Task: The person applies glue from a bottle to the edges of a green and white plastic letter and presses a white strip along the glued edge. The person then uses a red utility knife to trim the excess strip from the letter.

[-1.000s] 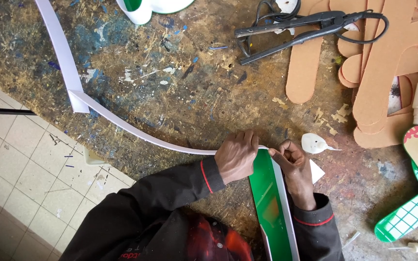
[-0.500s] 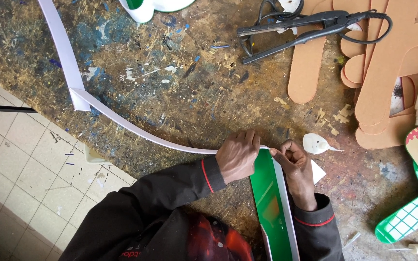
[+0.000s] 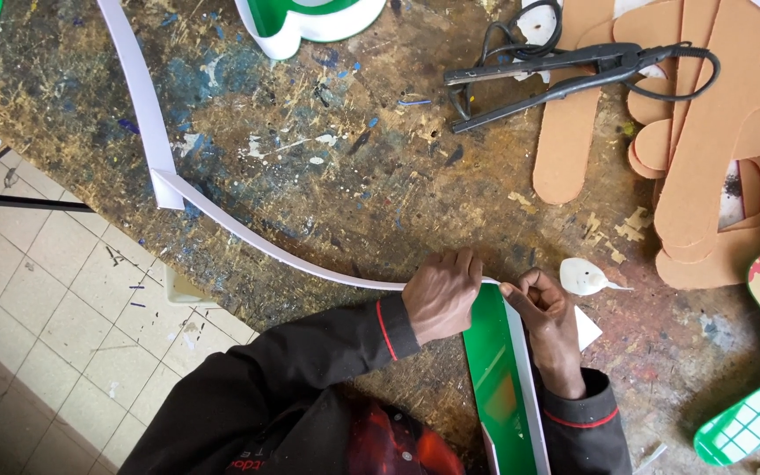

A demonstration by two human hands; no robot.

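A scarred, paint-spattered wooden workbench (image 3: 327,141) filled most of the frame, with pale tiled floor (image 3: 46,299) at lower left. One long white strip (image 3: 248,237) curved from upper left to centre bottom, where two hands met it. The left hand (image 3: 440,295) pinched it against one green panel (image 3: 499,387); the right hand (image 3: 545,317) gripped the strip's end. One black tool (image 3: 565,72) and several brown cardboard cutouts (image 3: 705,132) lay at upper right.

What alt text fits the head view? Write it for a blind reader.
Both hands, left hand and right hand, pinch a long white strip against a green panel on a paint-stained workbench. Black tongs lie beyond.
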